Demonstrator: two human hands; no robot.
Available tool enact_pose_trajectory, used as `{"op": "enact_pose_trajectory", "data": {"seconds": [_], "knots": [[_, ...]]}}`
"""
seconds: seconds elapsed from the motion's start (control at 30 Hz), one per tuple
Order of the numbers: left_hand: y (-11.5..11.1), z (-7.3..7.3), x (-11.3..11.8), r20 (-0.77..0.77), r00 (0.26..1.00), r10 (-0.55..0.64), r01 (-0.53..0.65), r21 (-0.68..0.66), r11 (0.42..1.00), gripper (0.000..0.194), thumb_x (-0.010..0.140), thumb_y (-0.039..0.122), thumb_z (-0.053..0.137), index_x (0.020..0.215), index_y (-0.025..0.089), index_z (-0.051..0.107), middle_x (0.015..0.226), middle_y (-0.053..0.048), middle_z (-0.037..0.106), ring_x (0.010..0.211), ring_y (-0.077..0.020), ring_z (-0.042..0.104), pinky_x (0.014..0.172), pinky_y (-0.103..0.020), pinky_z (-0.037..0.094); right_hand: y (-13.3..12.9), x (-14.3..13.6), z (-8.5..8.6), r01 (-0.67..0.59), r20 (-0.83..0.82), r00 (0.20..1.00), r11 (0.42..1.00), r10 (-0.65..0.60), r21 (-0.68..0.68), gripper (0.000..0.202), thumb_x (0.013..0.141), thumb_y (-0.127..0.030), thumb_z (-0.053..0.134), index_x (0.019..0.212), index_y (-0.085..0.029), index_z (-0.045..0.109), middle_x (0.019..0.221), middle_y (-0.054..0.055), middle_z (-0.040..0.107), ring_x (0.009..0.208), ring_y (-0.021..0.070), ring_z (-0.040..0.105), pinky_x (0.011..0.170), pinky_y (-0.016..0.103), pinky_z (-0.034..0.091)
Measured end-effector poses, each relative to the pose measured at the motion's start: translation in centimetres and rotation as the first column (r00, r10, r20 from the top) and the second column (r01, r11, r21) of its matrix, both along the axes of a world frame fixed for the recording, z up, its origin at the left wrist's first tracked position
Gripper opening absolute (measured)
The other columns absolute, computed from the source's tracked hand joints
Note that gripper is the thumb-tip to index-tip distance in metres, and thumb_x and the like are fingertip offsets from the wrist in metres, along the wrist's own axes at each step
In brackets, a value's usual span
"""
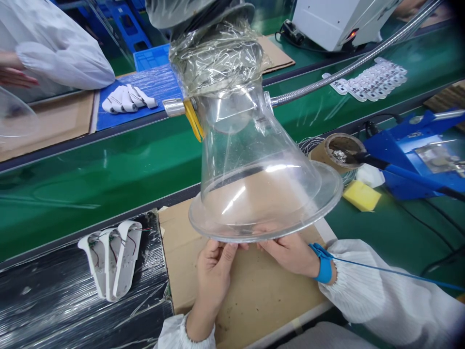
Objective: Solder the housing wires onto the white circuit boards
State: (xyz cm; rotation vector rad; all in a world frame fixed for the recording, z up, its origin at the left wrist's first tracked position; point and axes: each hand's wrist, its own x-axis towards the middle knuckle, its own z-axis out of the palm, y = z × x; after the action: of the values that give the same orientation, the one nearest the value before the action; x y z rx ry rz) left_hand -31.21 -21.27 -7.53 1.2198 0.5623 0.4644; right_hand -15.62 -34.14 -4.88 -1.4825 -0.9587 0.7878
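My left hand [214,264] is below the front rim of a clear plastic fume hood [254,194], its thumb and fingers pinched together. My right hand [288,252], with a blue wrist strap [323,264] behind it, reaches in from the right. Its fingers are bent inward under the same rim and show only hazily through the plastic. Both sets of fingertips come close together over a cardboard sheet [269,300]. Whatever lies between them is hidden by the hood's edge and glare.
On the left, white plastic shells [112,259] with wires lie on a black wrapped surface [43,295]. To the right are a yellow sponge [362,196], a brown cardboard roll [341,150] and a blue soldering stand [417,150]. Across the green conveyor [90,179] a co-worker's sleeve [65,53] shows.
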Motion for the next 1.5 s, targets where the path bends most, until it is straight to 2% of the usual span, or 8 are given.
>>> {"op": "enact_pose_trajectory", "data": {"seconds": [0.27,0.73,1.13,1.5], "knots": [[0.12,-0.35,-0.38,0.006,1.0,-0.017,0.017,0.01,1.0,0.017,0.105,0.036,0.069,0.105,0.023,0.08,0.09,-0.003,0.08,0.089,-0.0183,0.075,0.091,-0.032,0.059,-0.09,-0.1,-0.36,0.02,0.037,0.999,1.0,-0.02,-0.005,0.043,0.112,-0.039,0.047,0.08,-0.021,0.067,0.075,0.002,0.067,0.073,0.016,0.059,0.068,0.03,0.044],[0.08,-0.44,-0.52,0.003,1.0,-0.017,0.017,-0.014,1.0,0.015,0.103,0.034,0.073,0.107,0.021,0.08,0.09,-0.003,0.081,0.087,-0.016,0.076,0.088,-0.028,0.06,-0.07,-0.12,-0.3,0.05,0.061,0.997,0.999,-0.05,-0.004,0.036,0.109,-0.03,0.051,0.077,-0.021,0.065,0.071,-0.001,0.066,0.068,0.0133,0.059,0.067,0.027,0.044],[0.17,-0.41,-0.27,0.005,1.0,-0.023,0.023,-0.012,1.0,0.014,0.103,0.033,0.072,0.107,0.022,0.08,0.09,-0.003,0.081,0.087,-0.0158,0.077,0.088,-0.028,0.061,-0.16,-0.18,-0.46,0.051,0.042,0.998,0.999,-0.05,-0.019,0.038,0.109,-0.032,0.051,0.074,-0.021,0.061,0.068,-0.003,0.058,0.067,0.0124,0.055,0.066,0.026,0.042],[0.19,-0.38,-0.29,-0.007,1.0,-0.024,0.024,-0.002,1.0,0.014,0.102,0.034,0.073,0.107,0.022,0.079,0.088,-0.002,0.081,0.085,-0.0149,0.077,0.087,-0.026,0.061,-0.08,-0.15,-0.45,0.052,0.04,0.998,0.999,-0.052,-0.01,0.036,0.108,-0.03,0.051,0.075,-0.021,0.062,0.068,-0.003,0.059,0.067,0.0118,0.056,0.065,0.025,0.042]]}}
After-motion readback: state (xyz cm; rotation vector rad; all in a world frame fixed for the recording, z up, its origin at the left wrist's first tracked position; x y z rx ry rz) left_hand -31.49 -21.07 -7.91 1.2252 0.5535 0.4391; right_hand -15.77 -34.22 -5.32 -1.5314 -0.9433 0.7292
